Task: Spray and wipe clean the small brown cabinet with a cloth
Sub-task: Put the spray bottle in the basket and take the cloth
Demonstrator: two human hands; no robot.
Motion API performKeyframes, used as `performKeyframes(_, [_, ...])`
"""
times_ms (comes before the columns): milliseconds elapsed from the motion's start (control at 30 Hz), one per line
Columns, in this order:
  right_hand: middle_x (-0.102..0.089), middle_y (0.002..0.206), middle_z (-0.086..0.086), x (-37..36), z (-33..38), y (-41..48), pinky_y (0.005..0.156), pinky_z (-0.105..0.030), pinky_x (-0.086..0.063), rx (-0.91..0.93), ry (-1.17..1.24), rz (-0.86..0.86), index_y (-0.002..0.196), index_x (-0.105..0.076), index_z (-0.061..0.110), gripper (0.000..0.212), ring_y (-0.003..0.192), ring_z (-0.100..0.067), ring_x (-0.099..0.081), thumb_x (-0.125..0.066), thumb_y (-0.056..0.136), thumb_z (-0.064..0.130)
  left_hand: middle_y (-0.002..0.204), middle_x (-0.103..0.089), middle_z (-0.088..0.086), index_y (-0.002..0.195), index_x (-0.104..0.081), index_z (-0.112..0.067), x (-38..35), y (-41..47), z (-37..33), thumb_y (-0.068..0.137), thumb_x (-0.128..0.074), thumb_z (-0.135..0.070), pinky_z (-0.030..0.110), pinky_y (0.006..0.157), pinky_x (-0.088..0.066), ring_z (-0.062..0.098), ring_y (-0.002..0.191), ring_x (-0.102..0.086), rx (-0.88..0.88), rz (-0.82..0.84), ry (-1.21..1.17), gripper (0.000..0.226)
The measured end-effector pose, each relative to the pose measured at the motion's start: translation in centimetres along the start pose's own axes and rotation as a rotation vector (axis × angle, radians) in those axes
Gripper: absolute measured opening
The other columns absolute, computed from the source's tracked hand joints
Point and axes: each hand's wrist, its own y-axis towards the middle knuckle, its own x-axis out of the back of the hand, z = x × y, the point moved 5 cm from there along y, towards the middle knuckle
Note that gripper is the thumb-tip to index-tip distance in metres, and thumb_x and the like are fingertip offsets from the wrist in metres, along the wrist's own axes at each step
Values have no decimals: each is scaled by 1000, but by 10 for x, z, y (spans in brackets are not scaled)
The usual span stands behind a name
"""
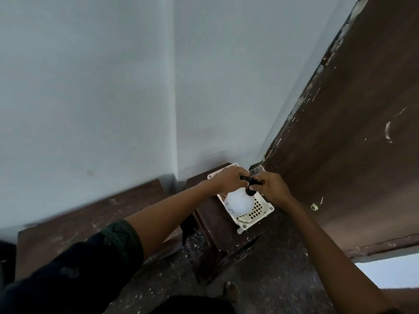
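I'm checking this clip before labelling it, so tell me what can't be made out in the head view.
- Sprayer head: both hands, left hand and right hand, cover the black top of the bottle, so the nozzle direction is unknown.
- Basket contents: hidden by the bottle.
- Cloth: none visible.
- Cabinet: front out of sight; only its top and an edge show.
- Low table: motion-blurred, arm across it.

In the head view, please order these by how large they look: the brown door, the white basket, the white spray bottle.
1. brown door, by far the largest
2. white basket
3. white spray bottle, partly hidden by both hands, so its rank below the basket is less sure
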Motion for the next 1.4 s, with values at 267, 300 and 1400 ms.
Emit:
performKeyframes(267, [-68,88,-6,-6,-88,66,63,-25,-41,69,-41,163,90,-70,6,14,81,-22,-62,-68,76,7,70,-58,12,92,-67,5,-62,80,17,83,-49,0,12,50,-26,13,60,-45,245,-44,44,21])
performKeyframes(300, [-69,89,-8,-6,-98,74,66,-27,-44,86,-48,197,90,-71,6,15,82,-23,-63,-68,76,6,76,-63,16,96,-68,4,-71,90,20,83,-48,1,13,52,-26,15,66,-48,273,-41,14,23])
performKeyframes(1400, [-67,105,-7,-41,-94,137,81,-24,-51,262,-174,716,105,-69,7,26,92,-15,-62,-57,83,0,97,-70,9,99,-69,-6,-96,70,56,91,-53,-17,37,81,-52,27,90,-65,552,-269,-197,21])
